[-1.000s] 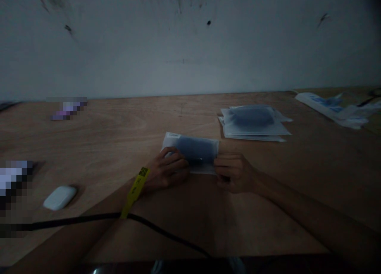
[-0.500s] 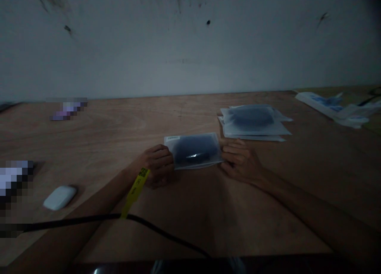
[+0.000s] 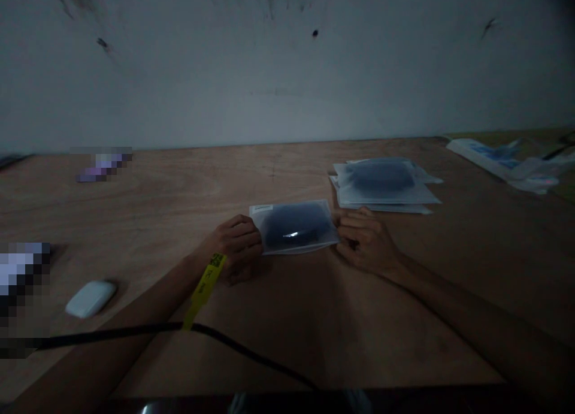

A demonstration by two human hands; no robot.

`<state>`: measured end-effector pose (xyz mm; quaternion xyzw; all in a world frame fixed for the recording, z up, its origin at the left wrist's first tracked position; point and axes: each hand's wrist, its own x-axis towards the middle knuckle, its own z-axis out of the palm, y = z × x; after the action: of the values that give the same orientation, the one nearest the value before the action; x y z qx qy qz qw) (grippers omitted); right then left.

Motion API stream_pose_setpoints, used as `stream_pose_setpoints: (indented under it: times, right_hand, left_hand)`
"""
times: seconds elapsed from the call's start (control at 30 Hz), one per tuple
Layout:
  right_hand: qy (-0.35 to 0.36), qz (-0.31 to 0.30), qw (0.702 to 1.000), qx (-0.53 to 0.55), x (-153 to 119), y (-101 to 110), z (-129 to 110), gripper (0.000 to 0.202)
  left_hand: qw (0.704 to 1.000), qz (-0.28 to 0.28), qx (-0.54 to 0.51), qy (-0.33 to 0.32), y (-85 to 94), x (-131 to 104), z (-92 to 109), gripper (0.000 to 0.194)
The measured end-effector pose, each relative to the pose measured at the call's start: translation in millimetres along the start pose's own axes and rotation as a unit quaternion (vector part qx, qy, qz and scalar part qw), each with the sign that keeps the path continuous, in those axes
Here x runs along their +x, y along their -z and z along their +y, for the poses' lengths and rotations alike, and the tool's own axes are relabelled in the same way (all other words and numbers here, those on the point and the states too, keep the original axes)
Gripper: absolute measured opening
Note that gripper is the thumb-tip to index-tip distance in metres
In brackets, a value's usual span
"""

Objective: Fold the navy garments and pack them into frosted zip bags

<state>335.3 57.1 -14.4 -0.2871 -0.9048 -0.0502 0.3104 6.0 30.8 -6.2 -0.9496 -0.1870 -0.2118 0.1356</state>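
1. Compared with a second ago, my left hand [image 3: 238,243] has slid off the front of the frosted plastic pouch [image 3: 294,225] to its left end, and my right hand [image 3: 366,243] sits a little farther right; the dark, flat contents now show across most of the width.
2. On the left, my curled fingers hold the end just below the white label [image 3: 263,208]. My thumb is hidden, so I cannot tell how much film I have gathered.
3. On the right, my fingers close narrowly on the lower right corner, with the fingertips partly out of sight.
4. Held between both hands, the pouch lies in the middle of the wooden table [image 3: 179,192], its label at the far left corner. Whether its near edge touches the wood or hangs just above, I cannot tell.
5. I would keep both pulls light and level: the film looks thin, and an uneven tug could crease it or skew the contents.
6. Farther off to the right, just beyond my right fingers, lies a loose stack of similar pouches [image 3: 386,186]. I would keep those knuckles clear of its front edge.
7. Nearer me, a black cable [image 3: 135,329] bearing a yellow tag [image 3: 205,288] crosses below my left wrist in view; I would watch that it doesn't snag.
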Motion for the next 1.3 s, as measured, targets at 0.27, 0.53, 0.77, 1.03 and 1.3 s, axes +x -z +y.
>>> stream_pose_setpoints:
  times: [0.27, 0.53, 0.77, 1.03, 1.3]
  right_hand:
    - [0.04, -0.004, 0.999, -0.026, -3.0, 1.5, 3.0, 0.011]
    - [0.193, 0.043, 0.98, -0.025, -8.7, -1.5, -25.5, 0.035]
    - [0.294, -0.026, 0.956, 0.007, -10.4, -6.6, -39.2, 0.043]
    - [0.263, 0.028, 0.963, -0.052, -3.5, -5.7, -46.5, 0.034]
    - [0.145, -0.025, 0.985, -0.089, -6.3, -14.5, -51.3, 0.028]
  left_hand:
    - [1.0, 0.009, -0.006, 0.018, 4.5, 2.4, 1.0, 0.018]
    - [0.999, 0.041, 0.023, 0.027, 4.9, 13.8, 14.4, 0.011]
    - [0.996, 0.071, 0.043, 0.034, 6.5, 13.5, 17.3, 0.008]
    - [0.979, 0.163, 0.031, 0.118, 2.3, 17.1, 24.4, 0.008]
    - [0.971, 0.186, 0.022, 0.147, 3.5, 21.2, 31.0, 0.013]
